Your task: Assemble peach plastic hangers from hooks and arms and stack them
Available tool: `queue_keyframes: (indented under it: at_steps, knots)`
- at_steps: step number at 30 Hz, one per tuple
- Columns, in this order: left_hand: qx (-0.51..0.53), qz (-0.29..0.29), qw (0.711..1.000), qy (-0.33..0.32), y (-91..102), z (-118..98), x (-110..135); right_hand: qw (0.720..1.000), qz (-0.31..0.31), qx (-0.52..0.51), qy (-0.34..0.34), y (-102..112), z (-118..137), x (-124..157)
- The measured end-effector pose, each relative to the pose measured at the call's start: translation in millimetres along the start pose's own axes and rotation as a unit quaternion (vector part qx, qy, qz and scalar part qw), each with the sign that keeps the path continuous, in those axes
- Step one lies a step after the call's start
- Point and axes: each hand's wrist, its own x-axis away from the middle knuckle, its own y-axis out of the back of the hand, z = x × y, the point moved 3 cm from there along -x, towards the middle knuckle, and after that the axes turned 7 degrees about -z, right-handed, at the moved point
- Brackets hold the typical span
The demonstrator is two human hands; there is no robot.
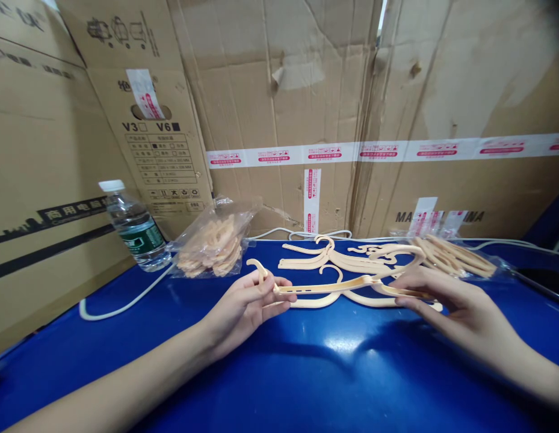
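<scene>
My left hand [250, 304] pinches the left end of a long cream plastic hanger piece [327, 287], with a small hook part at its fingertips. My right hand [446, 300] grips the right end of the same piece, fingers curled over it. The piece is held just above the blue table [306, 373]. Behind it lies a loose pile of similar cream hanger parts [346, 258].
A clear bag of small cream hooks [213, 240] sits left of the pile, with a water bottle [135, 227] further left. Another bag of long parts [460, 255] lies at the right. A white cable [121, 304] runs along the table. Cardboard boxes [279, 108] wall the back.
</scene>
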Motion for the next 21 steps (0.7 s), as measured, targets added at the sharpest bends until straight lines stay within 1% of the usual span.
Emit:
queue_keyframes:
  at_steps: [4, 10, 14, 18, 21]
  knots:
    - [-0.005, 0.000, 1.000, -0.010, 0.9, 0.9, 0.1, 1.000, -0.003, 0.002, 0.004, 0.6, 0.2, 0.0]
    - [-0.036, -0.032, 0.998, -0.032, 4.2, 3.3, -0.7, 0.999, -0.018, 0.024, 0.020, 2.0, 6.2, 0.7]
    - [-0.057, -0.066, 0.995, -0.048, 4.7, 3.9, -0.8, 0.999, -0.026, 0.012, 0.023, 0.1, 11.2, 0.8]
    - [-0.069, -0.110, 0.990, -0.063, 6.0, 5.5, -0.5, 1.000, -0.010, 0.002, 0.022, -3.5, 14.5, 1.3]
    - [-0.068, -0.128, 0.986, -0.080, 7.0, 7.1, 0.3, 1.000, -0.005, 0.004, 0.016, -4.6, 16.1, 2.2]
